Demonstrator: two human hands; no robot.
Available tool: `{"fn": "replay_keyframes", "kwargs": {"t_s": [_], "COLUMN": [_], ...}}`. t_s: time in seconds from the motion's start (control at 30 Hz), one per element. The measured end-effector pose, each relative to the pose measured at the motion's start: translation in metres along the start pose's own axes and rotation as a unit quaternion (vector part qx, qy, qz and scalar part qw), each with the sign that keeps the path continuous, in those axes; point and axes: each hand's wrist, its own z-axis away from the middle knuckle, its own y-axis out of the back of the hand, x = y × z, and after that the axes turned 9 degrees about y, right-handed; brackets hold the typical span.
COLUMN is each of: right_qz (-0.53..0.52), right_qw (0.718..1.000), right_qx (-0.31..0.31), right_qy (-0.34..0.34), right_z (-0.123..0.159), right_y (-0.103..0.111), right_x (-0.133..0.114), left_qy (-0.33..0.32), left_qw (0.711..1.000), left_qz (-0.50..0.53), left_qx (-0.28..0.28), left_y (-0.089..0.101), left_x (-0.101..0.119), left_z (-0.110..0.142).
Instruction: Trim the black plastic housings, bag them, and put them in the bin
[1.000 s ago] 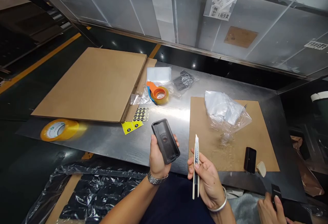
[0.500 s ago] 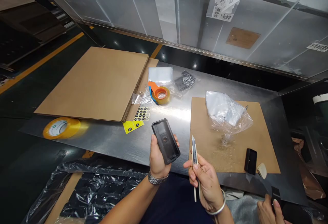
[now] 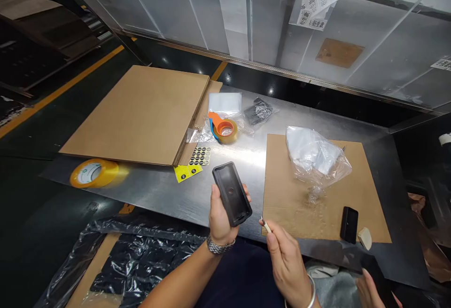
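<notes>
My left hand [image 3: 220, 214] is wrapped around a black rectangular plastic case [image 3: 232, 194], holding it tilted with its hollow side facing up. A small round mark shows on the case's floor. To the right of the case, my right hand [image 3: 287, 256] pinches a slim, pale-handled utility knife [image 3: 267, 226]. Only the knife's front end shows past my fingers, pointing toward the case's lower corner without touching it. The rest of the knife is hidden in my grip.
Cardboard sheets [image 3: 141, 115], yellow tape [image 3: 93, 173], an orange tape dispenser [image 3: 220, 123] and stickers [image 3: 200, 156] lie on the metal table [image 3: 158, 190]. On a cardboard mat [image 3: 282, 190] are a plastic bag [image 3: 317, 155] and a small black box [image 3: 349, 225]. Another person's hand [image 3: 371, 289] is at lower right.
My right hand has turned the knife from upright to pointing at the case, so less of it shows. The left hand still holds the case. The other person's hand has moved.
</notes>
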Motion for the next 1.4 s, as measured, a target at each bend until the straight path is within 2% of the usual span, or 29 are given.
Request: {"fn": "replay_keyframes", "kwargs": {"t_s": [0.1, 0.2, 0.3, 0.43, 0.53, 0.8, 1.4], "right_qz": [0.180, 0.302, 0.377, 0.435, 0.457, 0.475, 0.486], "right_qw": [0.982, 0.948, 0.914, 0.884, 0.870, 0.860, 0.858], "right_qx": [-0.026, 0.001, 0.011, 0.013, 0.017, 0.026, -0.002], "right_qy": [0.055, 0.104, 0.148, 0.170, 0.181, 0.184, 0.168], "right_z": [0.003, 0.004, 0.004, 0.003, 0.003, 0.002, 0.001], "right_y": [0.003, 0.004, 0.005, 0.006, 0.007, 0.006, 0.007], "right_x": [-0.009, -0.015, -0.018, -0.021, -0.025, -0.029, -0.029], "left_qy": [-0.007, -0.015, -0.018, -0.020, -0.019, -0.023, -0.011], "left_qw": [1.000, 1.000, 0.999, 0.999, 1.000, 0.999, 1.000], "left_qz": [0.001, 0.003, 0.002, -0.002, -0.002, -0.002, -0.025], "left_qx": [-0.007, -0.018, -0.028, -0.025, -0.024, -0.033, -0.013], "left_y": [-0.002, -0.001, 0.000, 0.001, 0.003, 0.003, 0.007], "left_x": [0.000, 0.000, -0.001, -0.002, -0.003, 0.000, -0.002], "left_z": [0.003, 0.005, 0.006, 0.008, 0.008, 0.008, 0.008]}}
